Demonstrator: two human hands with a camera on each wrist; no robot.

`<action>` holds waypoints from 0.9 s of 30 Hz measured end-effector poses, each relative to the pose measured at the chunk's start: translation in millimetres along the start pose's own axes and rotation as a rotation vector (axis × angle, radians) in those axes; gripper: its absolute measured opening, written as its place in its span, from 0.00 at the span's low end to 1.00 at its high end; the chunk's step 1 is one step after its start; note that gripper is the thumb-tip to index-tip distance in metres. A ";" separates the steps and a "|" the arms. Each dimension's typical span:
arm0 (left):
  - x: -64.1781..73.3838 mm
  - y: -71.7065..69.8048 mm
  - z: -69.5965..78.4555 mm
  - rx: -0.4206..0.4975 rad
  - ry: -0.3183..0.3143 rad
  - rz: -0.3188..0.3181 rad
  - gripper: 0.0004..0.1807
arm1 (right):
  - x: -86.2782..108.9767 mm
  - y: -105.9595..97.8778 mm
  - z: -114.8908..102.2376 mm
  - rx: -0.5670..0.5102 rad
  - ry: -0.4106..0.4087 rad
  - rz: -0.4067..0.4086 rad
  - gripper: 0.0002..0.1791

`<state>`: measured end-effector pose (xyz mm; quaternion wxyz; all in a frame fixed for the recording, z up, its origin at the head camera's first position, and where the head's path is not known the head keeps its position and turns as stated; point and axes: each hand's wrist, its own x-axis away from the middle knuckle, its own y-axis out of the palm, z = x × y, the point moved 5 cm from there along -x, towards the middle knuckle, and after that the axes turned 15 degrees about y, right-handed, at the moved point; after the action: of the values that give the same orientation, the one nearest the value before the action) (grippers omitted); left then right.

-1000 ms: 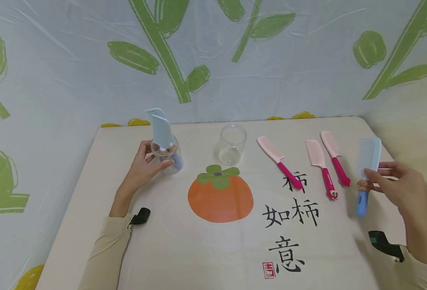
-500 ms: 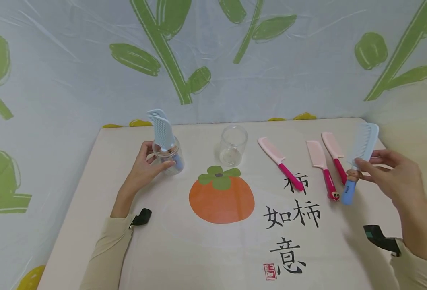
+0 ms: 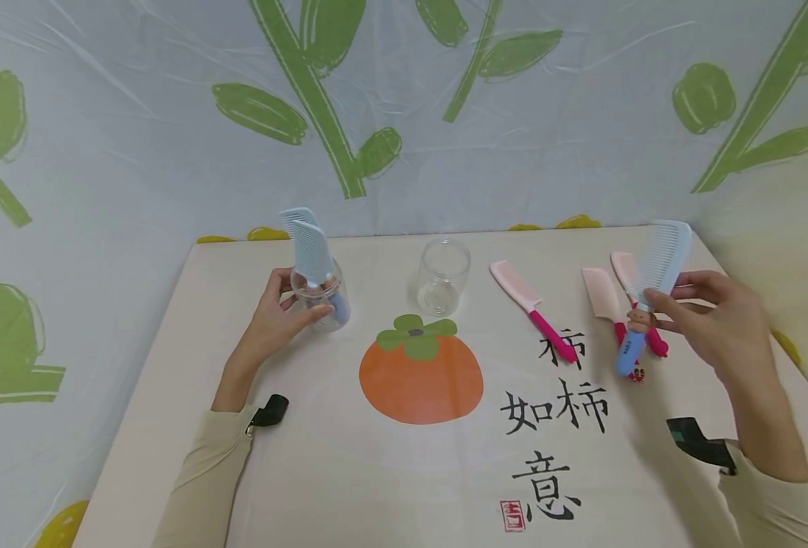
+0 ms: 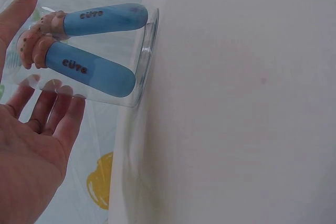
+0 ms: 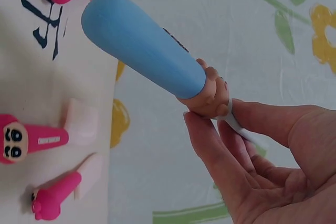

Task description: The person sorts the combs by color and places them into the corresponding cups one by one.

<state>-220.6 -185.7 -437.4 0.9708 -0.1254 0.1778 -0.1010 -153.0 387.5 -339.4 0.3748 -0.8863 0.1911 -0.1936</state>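
Observation:
My left hand [image 3: 273, 316] holds a clear glass jar [image 3: 336, 323] at the left of the table, thumb on one side and fingers on the other. Two light-blue combs [image 3: 312, 255] stand in that jar, teeth ends up; the left wrist view shows their blue handles [image 4: 90, 71] inside, marked "CUTE". Held up at the right, a third light-blue comb [image 3: 665, 255] is pinched in my right hand [image 3: 726, 323] near the small brown figure at its neck. Its blue handle [image 5: 144, 45] points down and left, over two pink combs [image 3: 600, 291] on the table.
A second clear glass jar [image 3: 443, 275] stands at the back middle with nothing in it. Another pink comb [image 3: 513, 283] with a magenta handle lies right of it. The tablecloth [image 3: 349, 487] bears a printed persimmon [image 3: 420, 384] and black characters. A patterned sheet rises behind the table.
My right hand has carried the blue comb left and away from me, from the table's right side to over the pink combs, tilting it. The left hand and its jar have stayed put.

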 end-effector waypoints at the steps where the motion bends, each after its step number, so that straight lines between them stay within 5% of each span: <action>1: 0.1 0.1 0.2 -0.001 0.000 -0.001 0.42 | 0.3 1.6 -1.4 -0.010 -0.009 -0.005 0.36; 27: -0.6 -0.8 2.8 0.018 -0.015 0.000 0.41 | 20.0 36.6 -54.3 -0.115 -0.185 -0.019 0.29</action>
<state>-220.2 -185.7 -434.5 0.9732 -0.1173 0.1698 -0.1017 -169.5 322.1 -327.4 0.3375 -0.9222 0.1580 -0.1034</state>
